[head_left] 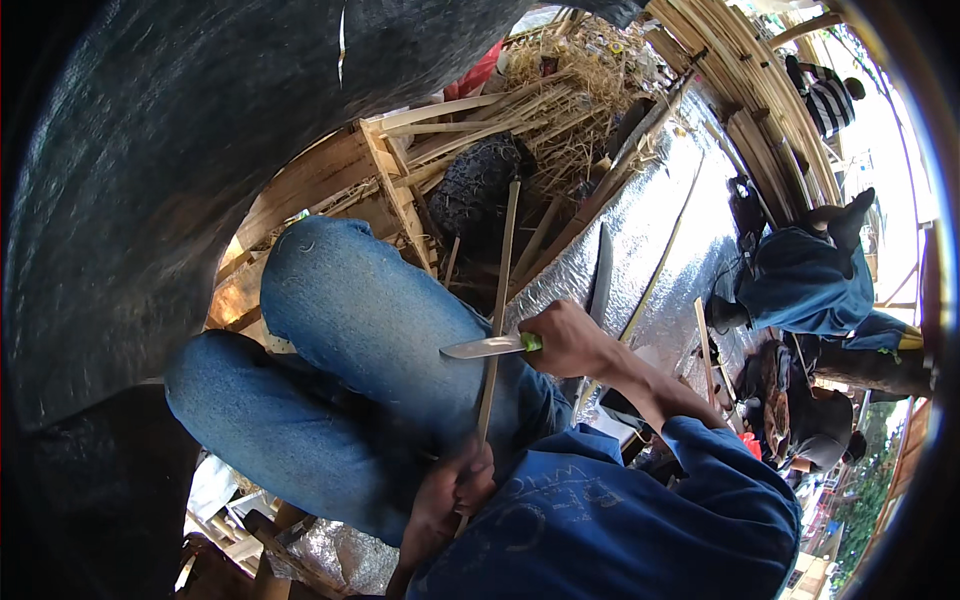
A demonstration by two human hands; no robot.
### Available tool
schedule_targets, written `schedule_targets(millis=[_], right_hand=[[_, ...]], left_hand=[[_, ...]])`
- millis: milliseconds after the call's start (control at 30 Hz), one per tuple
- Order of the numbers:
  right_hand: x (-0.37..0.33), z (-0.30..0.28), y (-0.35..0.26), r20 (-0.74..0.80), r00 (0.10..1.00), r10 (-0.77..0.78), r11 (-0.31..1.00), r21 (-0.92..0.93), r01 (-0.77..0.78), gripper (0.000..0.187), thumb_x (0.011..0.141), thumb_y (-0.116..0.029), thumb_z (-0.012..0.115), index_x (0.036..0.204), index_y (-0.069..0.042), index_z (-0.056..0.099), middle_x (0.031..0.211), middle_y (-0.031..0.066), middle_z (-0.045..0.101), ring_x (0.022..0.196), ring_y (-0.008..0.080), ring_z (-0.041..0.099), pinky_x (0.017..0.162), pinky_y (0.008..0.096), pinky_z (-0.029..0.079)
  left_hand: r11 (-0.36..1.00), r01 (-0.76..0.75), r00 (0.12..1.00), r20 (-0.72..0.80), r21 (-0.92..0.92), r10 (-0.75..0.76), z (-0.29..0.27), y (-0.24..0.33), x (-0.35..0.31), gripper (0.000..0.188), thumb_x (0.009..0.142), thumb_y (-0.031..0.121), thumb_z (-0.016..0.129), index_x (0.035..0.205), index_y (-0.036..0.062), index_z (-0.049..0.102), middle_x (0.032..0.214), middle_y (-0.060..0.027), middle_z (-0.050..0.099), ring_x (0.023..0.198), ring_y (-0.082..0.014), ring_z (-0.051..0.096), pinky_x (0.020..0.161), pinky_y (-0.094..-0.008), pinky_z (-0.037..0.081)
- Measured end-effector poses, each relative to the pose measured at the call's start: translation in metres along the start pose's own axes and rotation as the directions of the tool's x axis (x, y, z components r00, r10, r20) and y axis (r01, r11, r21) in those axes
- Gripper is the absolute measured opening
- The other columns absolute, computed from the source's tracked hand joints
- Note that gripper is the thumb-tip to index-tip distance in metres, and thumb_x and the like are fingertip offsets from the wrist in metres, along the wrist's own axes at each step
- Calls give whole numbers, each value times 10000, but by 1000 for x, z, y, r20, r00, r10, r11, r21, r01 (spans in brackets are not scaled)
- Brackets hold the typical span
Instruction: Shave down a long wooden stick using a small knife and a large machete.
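Clock directions are from the centre of the view.

Right hand (565,336) at 4 o'clock, closed in a fist around the green handle (531,342) of a knife (480,348). Handle mostly hidden, only a bit of green shows. Blade points to 9 o'clock and crosses a narrow pale strip (502,260) just below centre. Actual blade-to-strip contact: can't confirm from this angle.

Strip is long and straight, runs from just past 12 o'clock down to 6 o'clock. Left hand (458,488) at 6 o'clock is curled closed on its lower part, near the shirt (620,505); a short end shows below the grip. Left hand a bit blurred, exact finger placement unclear.

Jeans-clad legs (350,290) bent, out toward 9 o'clock. Slatted wooden frame (389,185) at 11. Pile of shredded fibre (590,85) at 1. Bundle of long strips (735,75) near 2. Silver foil sheet (645,215) between 2 and 3, with a dark flat piece (602,272) on it. Co-worker in blue (808,285) at 3.
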State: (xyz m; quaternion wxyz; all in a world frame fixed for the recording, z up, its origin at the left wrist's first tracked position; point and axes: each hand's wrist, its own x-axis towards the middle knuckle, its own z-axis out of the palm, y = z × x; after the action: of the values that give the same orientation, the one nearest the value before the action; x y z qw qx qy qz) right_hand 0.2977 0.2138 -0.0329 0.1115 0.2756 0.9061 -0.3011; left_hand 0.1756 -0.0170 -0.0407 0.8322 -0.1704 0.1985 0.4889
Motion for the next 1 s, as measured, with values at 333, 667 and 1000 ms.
schedule_targets(millis=[333, 667, 1000], right_hand=[[65, -30, 34, -100, 913, 396, 917, -14, -399, 128, 734, -159, 627, 793, -61, 685, 680, 163, 641, 629, 327, 644, 597, 423, 521], [131, -44, 130, -396, 783, 479, 857, 19, -515, 339, 777, -263, 560, 755, 66, 639, 744, 271, 635, 758, 409, 645, 698, 432, 525], [14, -15, 61, -368, 826, 427, 883, 367, -293, 294, 820, -163, 573, 611, 17, 472, 487, 56, 409, 480, 98, 377, 465, 354, 329]], left_hand=[[972, -82, 978, -169, 218, 120, 15, -1, -1, 370, 993, 421, 355, 741, 152, 380, 475, 59, 253, 375, -56, 206, 328, -218, 163], [950, -99, 965, -204, 296, 165, 20, -2, -4, 354, 984, 393, 373, 738, 140, 403, 496, 51, 291, 391, -60, 249, 342, -223, 184], [826, -94, 933, -239, 555, 267, 33, 8, -17, 359, 998, 356, 378, 862, 58, 524, 599, 23, 430, 525, -55, 365, 489, -207, 292]])
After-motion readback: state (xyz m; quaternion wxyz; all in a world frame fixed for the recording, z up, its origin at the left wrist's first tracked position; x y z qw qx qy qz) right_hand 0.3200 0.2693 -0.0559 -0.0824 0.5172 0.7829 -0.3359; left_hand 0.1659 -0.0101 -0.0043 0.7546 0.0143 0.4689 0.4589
